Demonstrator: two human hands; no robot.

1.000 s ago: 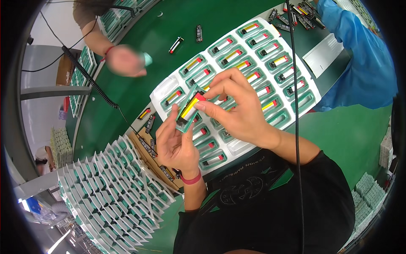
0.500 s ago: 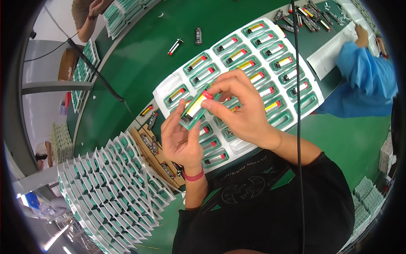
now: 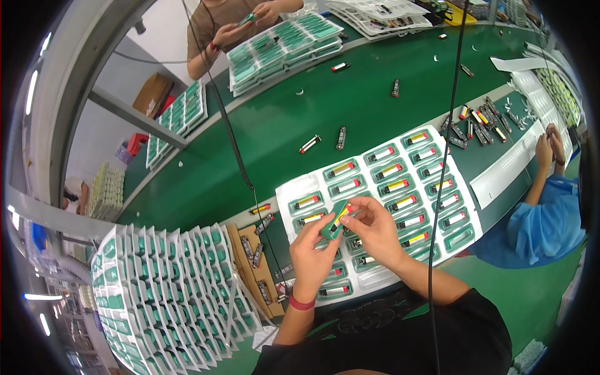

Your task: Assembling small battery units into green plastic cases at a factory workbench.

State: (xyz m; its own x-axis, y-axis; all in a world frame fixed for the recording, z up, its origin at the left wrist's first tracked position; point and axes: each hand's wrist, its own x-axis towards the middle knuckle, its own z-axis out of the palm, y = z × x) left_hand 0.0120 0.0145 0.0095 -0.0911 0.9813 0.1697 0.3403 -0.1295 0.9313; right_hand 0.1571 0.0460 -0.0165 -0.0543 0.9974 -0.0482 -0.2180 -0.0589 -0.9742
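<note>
Left hand (image 3: 310, 253) cradles a green case (image 3: 325, 233); the right hand (image 3: 377, 234) pinches the yellow-labelled device (image 3: 341, 217) within, its long axis slanting from left grip up toward right.

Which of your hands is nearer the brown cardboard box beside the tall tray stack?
Left. The left hand is just right of the cardboard box; the right hand is farther right, beyond the left hand, over the white tray.
</note>
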